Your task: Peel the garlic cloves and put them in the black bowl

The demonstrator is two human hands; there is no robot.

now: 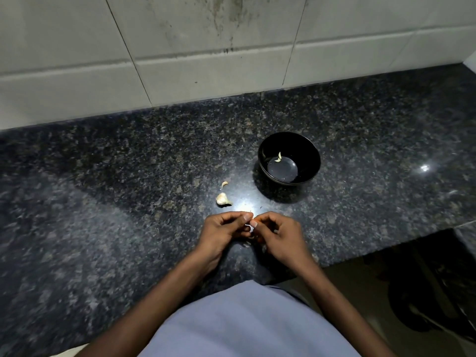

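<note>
Head view: my left hand [226,229] & right hand [277,234] are both curled, pinching one clove [250,227] between the fingertips, mid-peel I'd say. Bowl [309,153] lies ahead, slightly right, so right hand's nearer for the drop. Spare cloves [222,198] sit just ahead-left; clove's axis I can't tell.

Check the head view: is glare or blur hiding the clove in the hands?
Head view: a bright glare patch on the counter sits just beyond the hands, left hand and right hand; the clove between the fingertips is small, washed out; edges bend, lower left blurred.
</note>
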